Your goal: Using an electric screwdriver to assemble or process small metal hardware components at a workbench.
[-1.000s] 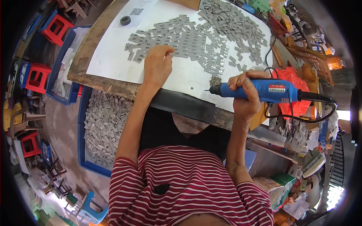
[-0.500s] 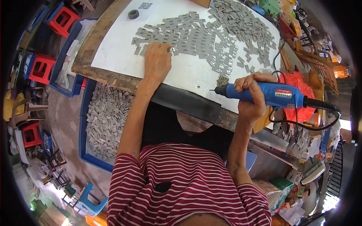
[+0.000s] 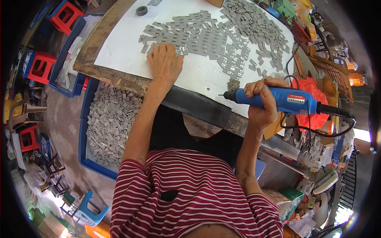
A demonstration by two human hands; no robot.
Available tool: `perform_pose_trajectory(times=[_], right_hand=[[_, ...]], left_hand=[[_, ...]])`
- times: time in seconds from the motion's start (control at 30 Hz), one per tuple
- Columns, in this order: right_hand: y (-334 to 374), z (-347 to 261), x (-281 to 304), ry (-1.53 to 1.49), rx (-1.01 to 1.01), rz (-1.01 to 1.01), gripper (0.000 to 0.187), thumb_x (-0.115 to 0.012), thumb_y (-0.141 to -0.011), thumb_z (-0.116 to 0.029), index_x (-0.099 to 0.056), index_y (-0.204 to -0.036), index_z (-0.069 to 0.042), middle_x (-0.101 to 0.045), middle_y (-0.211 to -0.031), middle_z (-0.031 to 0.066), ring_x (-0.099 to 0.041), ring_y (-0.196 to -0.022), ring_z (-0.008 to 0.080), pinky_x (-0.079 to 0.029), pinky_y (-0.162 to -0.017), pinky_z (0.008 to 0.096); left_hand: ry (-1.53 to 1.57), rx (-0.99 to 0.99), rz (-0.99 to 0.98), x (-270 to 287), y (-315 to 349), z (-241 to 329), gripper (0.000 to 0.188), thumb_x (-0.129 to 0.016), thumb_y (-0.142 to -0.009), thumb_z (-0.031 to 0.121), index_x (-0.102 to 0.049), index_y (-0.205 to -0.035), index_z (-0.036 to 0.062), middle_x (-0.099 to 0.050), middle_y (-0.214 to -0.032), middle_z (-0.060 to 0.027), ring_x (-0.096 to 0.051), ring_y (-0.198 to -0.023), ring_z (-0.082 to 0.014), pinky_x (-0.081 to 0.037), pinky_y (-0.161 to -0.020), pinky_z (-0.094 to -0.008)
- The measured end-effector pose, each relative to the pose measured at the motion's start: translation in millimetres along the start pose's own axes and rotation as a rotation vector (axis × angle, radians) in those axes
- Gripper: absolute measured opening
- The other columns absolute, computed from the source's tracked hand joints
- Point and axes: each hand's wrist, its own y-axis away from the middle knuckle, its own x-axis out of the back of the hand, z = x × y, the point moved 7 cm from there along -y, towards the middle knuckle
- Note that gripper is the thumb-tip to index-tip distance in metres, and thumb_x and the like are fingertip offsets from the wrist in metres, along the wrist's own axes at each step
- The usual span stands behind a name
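My right hand (image 3: 264, 101) is wrapped round a blue corded electric screwdriver (image 3: 289, 99). Its thin bit points left, over the table's near part. Beside the tip lies a small heap of tiny screws (image 3: 233, 84). My left hand (image 3: 164, 63) rests palm down at the near left edge of the laid-out small grey rectangular plates (image 3: 198, 44). Its fingers are bent, with the thumb apart, and the tips touch the plates; whatever is right under them is hidden. Behind, to the right, spreads a dense pile of similar grey pieces (image 3: 254, 22).
White sheeting (image 3: 123, 51) covers the wooden-edged table. A dark tape roll (image 3: 141, 10) sits at its far left. Below left stands a blue bin (image 3: 82, 137) filled with grey pieces. A red plastic bag (image 3: 311, 93) and the tool's black cable (image 3: 337, 113) are at right.
My left hand has shifted slightly, its thumb now sticking out to the right. My right hand keeps hold of the electric screwdriver almost in place. The whole view has tilted a little.
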Motion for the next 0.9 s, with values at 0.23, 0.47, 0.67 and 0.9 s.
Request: perform_pose_trajectory(times=[0.23, 0.47, 0.67, 0.9], right_hand=[[0.3, -0.2, 3.0, 0.005, -0.018, 0.023, 0.024, -0.052, -0.078, -0.006, -0.045, -0.101, -0.003, -0.049, -0.071, 0.0104, -0.049, -0.059, 0.0206, -0.041, -0.063, 0.0374], [-10.8, -0.3, 4.2, -0.035, 0.013, 0.081, 0.024, -0.056, -0.074, 0.0, -0.045, -0.095, 0.003, -0.052, -0.064, 0.0136, -0.053, -0.052, 0.0224, -0.046, -0.055, 0.0357], [-23.4, 2.8, -9.7, -0.058, -0.002, 0.054, 0.023, -0.056, -0.073, 0.001, -0.045, -0.094, 0.003, -0.052, -0.064, 0.0141, -0.053, -0.053, 0.0229, -0.046, -0.055, 0.0352], [-38.6, 14.2, -32.4, -0.043, -0.031, 0.018, 0.024, -0.059, -0.072, 0.004, -0.046, -0.092, 0.002, -0.053, -0.065, 0.0122, -0.055, -0.053, 0.0224, -0.047, -0.055, 0.0341]], left_hand=[[-0.046, -0.001, -0.039, 0.6, 8.3, -0.5, 0.018, -0.062, -0.071, 0.015, -0.054, -0.084, 0.0055, -0.053, -0.09, -0.0079, -0.048, -0.089, -0.0267, -0.035, -0.072, -0.0424], [0.082, -0.187, -0.066, 1.2, 22.7, 21.8, 0.012, -0.058, -0.069, 0.009, -0.052, -0.079, 0.0052, -0.05, -0.084, -0.0085, -0.05, -0.085, -0.0263, -0.038, -0.069, -0.0395], [0.318, -0.23, -0.058, -6.4, 21.5, 35.0, 0.013, -0.059, -0.068, 0.002, -0.052, -0.079, 0.0043, -0.05, -0.082, -0.01, -0.05, -0.082, -0.0284, -0.041, -0.07, -0.0391], [0.455, -0.204, -0.09, -12.5, 22.0, 38.8, 0.014, -0.063, -0.068, 0.005, -0.055, -0.08, 0.0031, -0.053, -0.078, -0.0104, -0.051, -0.08, -0.0291, -0.039, -0.072, -0.0375]])
